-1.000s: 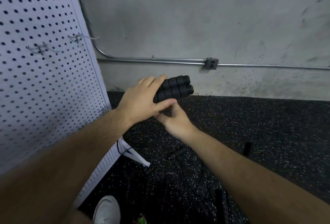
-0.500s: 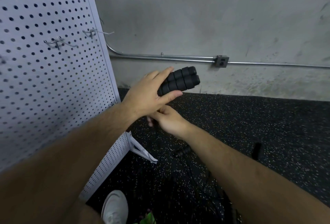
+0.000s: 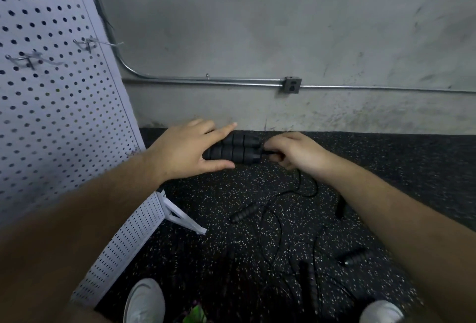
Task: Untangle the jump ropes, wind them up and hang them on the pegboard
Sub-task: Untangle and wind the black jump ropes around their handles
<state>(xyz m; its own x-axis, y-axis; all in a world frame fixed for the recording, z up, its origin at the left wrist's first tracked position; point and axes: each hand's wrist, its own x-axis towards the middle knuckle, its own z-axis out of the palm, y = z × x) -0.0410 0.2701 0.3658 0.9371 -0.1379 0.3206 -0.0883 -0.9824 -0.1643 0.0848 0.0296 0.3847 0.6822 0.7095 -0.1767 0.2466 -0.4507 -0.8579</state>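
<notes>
Now we hold the paired handles [image 3: 233, 148] level over the floor's [image 3: 386, 168] far edge. The left hand [image 3: 188, 150] clamps them, thumb under. The right hand [image 3: 291, 151] has moved from beneath to their ends, its grip pinching the cord [image 3: 268, 152]. Winding can likely start; the pegboard [image 3: 51, 116] hooks [image 3: 90, 43] are bare.

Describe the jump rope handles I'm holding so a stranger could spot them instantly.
Find the white pegboard at left, then look right. The left hand holds two ribbed black handles side by side, while the right hand pinches their cord. The other handles lie singly on the floor.
</notes>
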